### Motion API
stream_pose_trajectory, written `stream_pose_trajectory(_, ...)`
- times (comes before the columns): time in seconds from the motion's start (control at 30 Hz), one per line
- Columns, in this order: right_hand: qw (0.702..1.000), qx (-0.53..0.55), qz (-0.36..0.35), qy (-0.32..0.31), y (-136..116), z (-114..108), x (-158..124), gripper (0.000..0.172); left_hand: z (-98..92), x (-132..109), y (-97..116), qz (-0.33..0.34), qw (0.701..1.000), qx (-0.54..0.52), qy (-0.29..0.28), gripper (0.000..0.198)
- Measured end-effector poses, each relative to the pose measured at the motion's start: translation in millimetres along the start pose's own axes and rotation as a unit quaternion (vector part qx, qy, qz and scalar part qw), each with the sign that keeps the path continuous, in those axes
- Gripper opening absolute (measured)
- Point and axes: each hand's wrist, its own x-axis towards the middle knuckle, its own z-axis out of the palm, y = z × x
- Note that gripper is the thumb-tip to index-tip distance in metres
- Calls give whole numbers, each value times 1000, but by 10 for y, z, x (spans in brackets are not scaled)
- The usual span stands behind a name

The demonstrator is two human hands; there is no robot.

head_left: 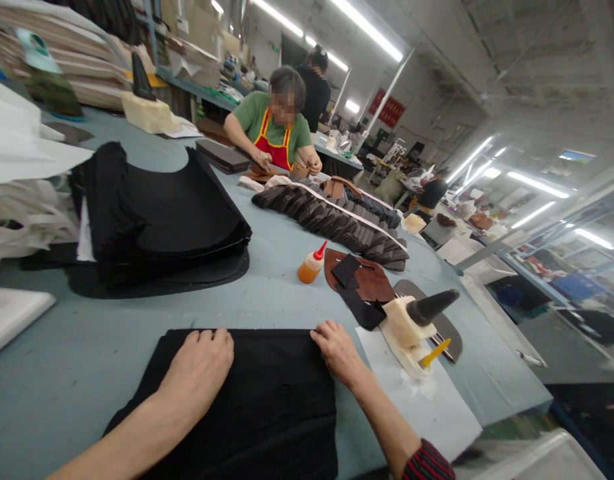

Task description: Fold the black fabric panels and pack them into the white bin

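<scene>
At lower centre, the left hand [201,363] and right hand [338,351] rest along the flat black cloth [271,407], apparently steadying its edge; grip closure unclear.

legible text: 0 | 1 red banner [387,108], background: markings too small and blurred to read | labels, brands, numbers: 0 readable

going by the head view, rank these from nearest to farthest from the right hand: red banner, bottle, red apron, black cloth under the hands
1. Cloth: touching the right hand.
2. Bottle: just beyond, slightly left.
3. Apron: farther ahead, left.
4. Banner: far background, right.
</scene>
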Motion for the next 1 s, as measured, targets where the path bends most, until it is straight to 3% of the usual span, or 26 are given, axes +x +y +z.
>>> stream_pose_trajectory(0.2, 993, -1, -117, -16, -410, -90, 382, 31, -50, -17, 186, -15, 999, 45, -25, 65)
stream_pose_trajectory(0.4, 999, 16, -35, -38, -184, -53, 111, 25, 22, -25, -106, -3, 999, -17, -28, 49)
stream_pose_trajectory(0.63, 998, 1, -45, -41, -129, -81, 66, 29, -135, 228, -291, -8, 980, -168, -106, 18)
stream_pose_trajectory(0.8, 997, 9, -14, -71, -131, -25, 111, 29, -78, 334, -398, 29, 972, -210, -104, 29)
stream_pose_trajectory(0.9, 996, 65, 23, -62, -55, 30, 132, 30, -100, 212, -417, 73, 961, -246, -104, 21)
stream_pose_trajectory(1.0, 981, 177, 82, -6, 70, 9, 159, 33, -182, -140, -460, 117, 953, -274, -61, 19)
